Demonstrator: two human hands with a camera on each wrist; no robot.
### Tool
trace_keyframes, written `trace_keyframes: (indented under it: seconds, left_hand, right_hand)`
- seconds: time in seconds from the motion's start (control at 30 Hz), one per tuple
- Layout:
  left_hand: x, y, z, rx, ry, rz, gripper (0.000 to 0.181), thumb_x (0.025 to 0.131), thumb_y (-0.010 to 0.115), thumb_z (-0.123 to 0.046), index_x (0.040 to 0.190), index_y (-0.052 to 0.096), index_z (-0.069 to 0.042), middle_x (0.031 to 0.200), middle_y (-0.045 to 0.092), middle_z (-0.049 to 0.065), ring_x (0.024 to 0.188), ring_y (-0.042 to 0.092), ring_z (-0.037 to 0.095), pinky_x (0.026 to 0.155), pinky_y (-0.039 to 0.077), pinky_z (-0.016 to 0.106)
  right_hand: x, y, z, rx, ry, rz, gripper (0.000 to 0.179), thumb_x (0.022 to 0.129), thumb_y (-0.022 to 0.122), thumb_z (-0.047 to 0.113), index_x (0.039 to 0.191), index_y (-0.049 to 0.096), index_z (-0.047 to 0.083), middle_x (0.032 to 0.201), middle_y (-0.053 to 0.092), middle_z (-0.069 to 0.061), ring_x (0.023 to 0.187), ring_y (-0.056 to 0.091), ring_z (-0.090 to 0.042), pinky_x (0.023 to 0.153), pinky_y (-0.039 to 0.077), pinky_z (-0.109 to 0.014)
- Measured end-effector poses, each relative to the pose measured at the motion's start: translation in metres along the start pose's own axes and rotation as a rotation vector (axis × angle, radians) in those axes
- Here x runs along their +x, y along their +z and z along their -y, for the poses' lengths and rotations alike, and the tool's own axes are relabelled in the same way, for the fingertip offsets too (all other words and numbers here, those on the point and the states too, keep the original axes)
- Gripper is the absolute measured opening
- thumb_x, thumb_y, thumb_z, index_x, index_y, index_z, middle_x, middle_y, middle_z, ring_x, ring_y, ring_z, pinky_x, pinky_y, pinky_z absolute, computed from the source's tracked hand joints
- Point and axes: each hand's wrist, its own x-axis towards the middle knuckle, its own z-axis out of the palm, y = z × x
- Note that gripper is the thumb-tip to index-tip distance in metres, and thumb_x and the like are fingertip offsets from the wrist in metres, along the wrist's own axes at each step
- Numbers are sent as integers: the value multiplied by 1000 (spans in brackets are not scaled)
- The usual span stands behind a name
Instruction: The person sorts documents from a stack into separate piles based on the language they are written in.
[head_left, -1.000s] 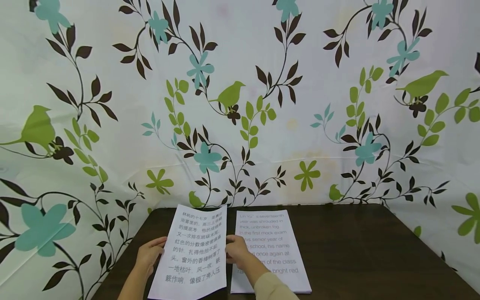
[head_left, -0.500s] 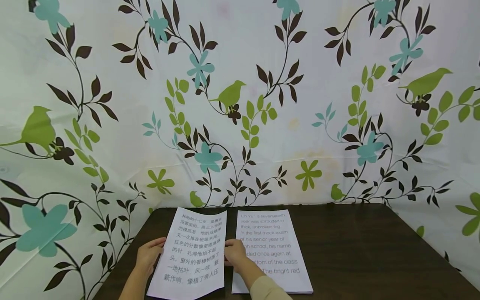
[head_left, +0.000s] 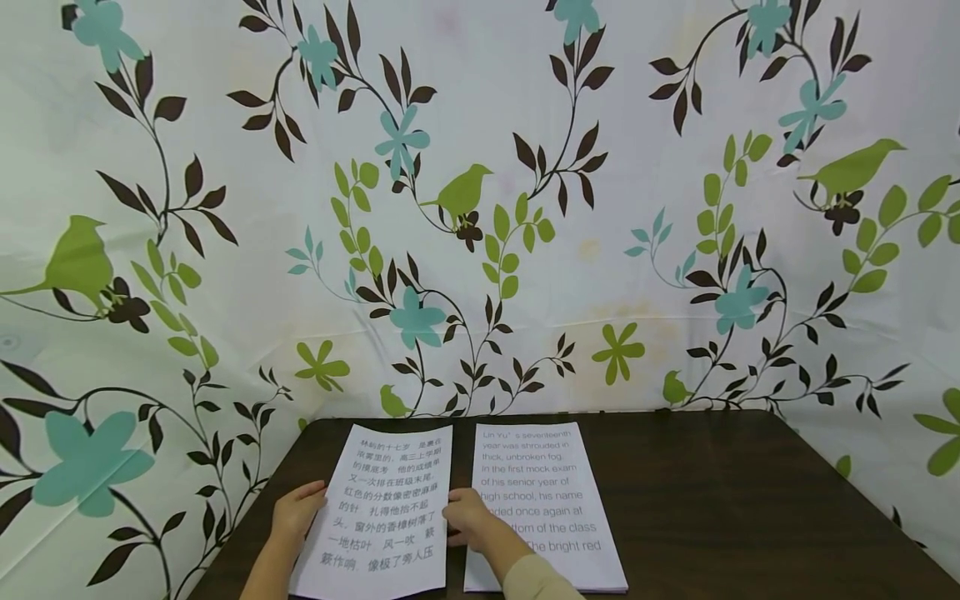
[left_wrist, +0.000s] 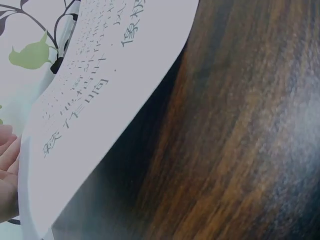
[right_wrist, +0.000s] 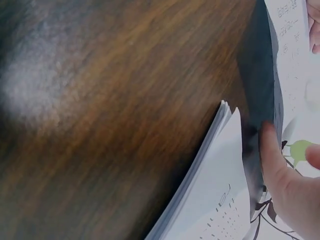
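A white sheet of paper (head_left: 386, 512) printed with Chinese text is held up at a slant over the left part of the table. My left hand (head_left: 295, 518) grips its left edge, and my right hand (head_left: 471, 521) pinches the right edge. In the left wrist view the sheet (left_wrist: 95, 100) bows, with its near edge raised over the wood and a dark shadow below. The right wrist view has a finger (right_wrist: 272, 155) behind the sheet. Right beside it, partly covered by my right hand, lies a paper stack (head_left: 543, 492) with English text.
The dark wood-grain table (head_left: 720, 508) extends to the right of the stack. Behind it hangs a white cloth (head_left: 540, 350) patterned with birds, leaves and flowers. In the right wrist view the stack (right_wrist: 215, 200) shows several layered page edges.
The top edge of the Chinese sheet has dropped a little in the head view. Both hands have sunk slightly, and the right one has shifted left, uncovering more of the English text.
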Motion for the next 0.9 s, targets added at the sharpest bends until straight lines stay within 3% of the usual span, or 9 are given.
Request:
trace_keyframes:
  seconds: [0.2,0.3,0.37,0.6,0.73,0.9]
  left_hand:
    - [-15,-5,-14,-8,-77,79,54,83,49,-11,127,27,13,126,26,36,112,27,48,91,23,54]
    - [-14,-7,-13,-17,-93,109,64,83,51,-20,129,21,13,127,20,37,111,24,52,89,23,56]
    - [-6,-7,-5,-21,-92,113,66,84,52,-22,130,20,12,128,20,37,111,24,53,89,23,57]
    - [44,-6,46,44,-30,89,70,85,51,-35,132,22,7,129,23,34,113,23,51,88,19,61]
    - [50,-4,55,42,-2,88,76,82,52,-42,133,20,5,130,23,33,113,22,52,88,19,62]
    - [49,6,54,24,29,96,73,82,53,-40,133,23,4,129,26,30,113,26,48,89,23,58]
  right_hand:
    - [1,-2,1,-34,2,39,38,80,47,-1,115,42,-13,89,53,-13,85,53,-33,64,47,-45]
    - [0,-4,2,-26,0,61,39,81,48,1,117,40,-14,93,53,-15,92,51,-38,65,46,-48]
    - [0,-5,2,-22,-1,63,40,81,48,2,117,39,-14,94,53,-16,93,50,-39,65,46,-49]
    - [0,-12,5,-41,16,37,41,80,51,3,116,39,-14,96,52,-21,94,49,-40,66,46,-48]
    - [-2,-15,6,-37,18,56,46,81,51,4,119,35,-17,103,49,-26,95,48,-41,66,46,-49]
    - [-5,-21,10,-37,12,83,44,82,51,6,118,37,-16,101,51,-25,92,50,-40,66,46,-48]
